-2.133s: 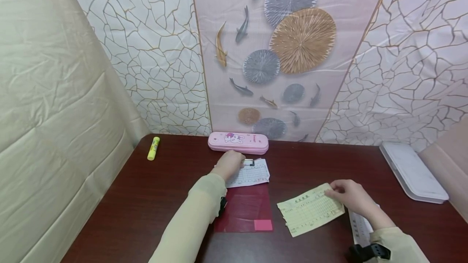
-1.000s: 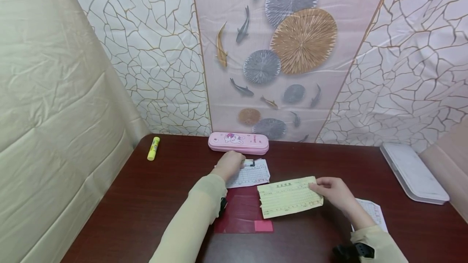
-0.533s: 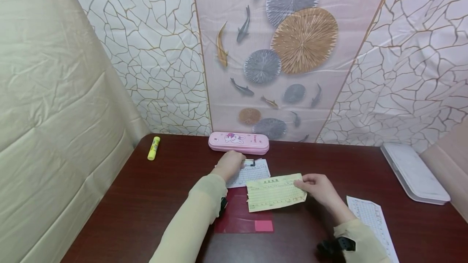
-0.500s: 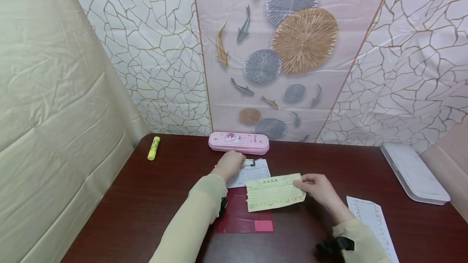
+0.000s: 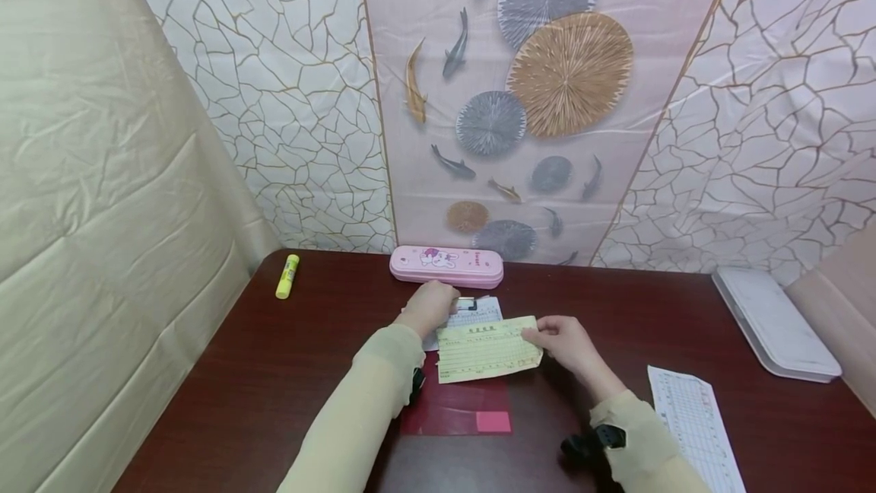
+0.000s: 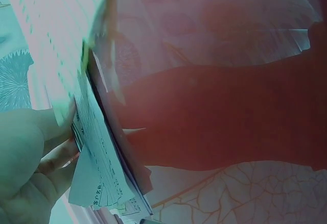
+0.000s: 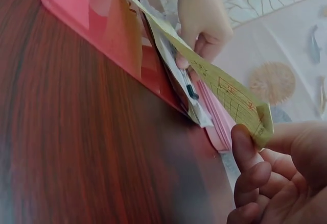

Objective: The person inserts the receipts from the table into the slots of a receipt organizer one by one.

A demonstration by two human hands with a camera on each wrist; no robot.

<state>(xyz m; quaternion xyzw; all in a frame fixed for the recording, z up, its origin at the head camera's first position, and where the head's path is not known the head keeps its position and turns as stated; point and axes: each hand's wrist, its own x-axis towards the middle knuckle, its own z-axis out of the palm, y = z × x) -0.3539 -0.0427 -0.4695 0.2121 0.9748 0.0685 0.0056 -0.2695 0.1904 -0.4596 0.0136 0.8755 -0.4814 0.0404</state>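
A red see-through clip folder (image 5: 455,413) lies at the table's middle, with white printed slips (image 5: 487,313) under its metal clip (image 5: 468,303). My left hand (image 5: 431,305) pinches the clip at the folder's far end; in the right wrist view the left thumb and fingers close on it beside its dark end (image 7: 192,92). Between thumb and fingers of my right hand (image 5: 566,345) is the right edge of a yellow printed form (image 5: 489,354). Raised and tilted, the form overlaps the white slips and the folder's upper part. Its left edge comes close to my left wrist.
Behind the folder is a pink pencil case (image 5: 446,266). A yellow glue stick (image 5: 287,277) lies at the far left, a white flat case (image 5: 776,323) at the far right. Another white printed sheet (image 5: 694,424) lies on the dark table (image 5: 239,402), beside my right forearm.
My right hand has carried the yellow form leftward and slightly away from me, from the right of the folder to over the white slips. The left hand has stayed at the clip.
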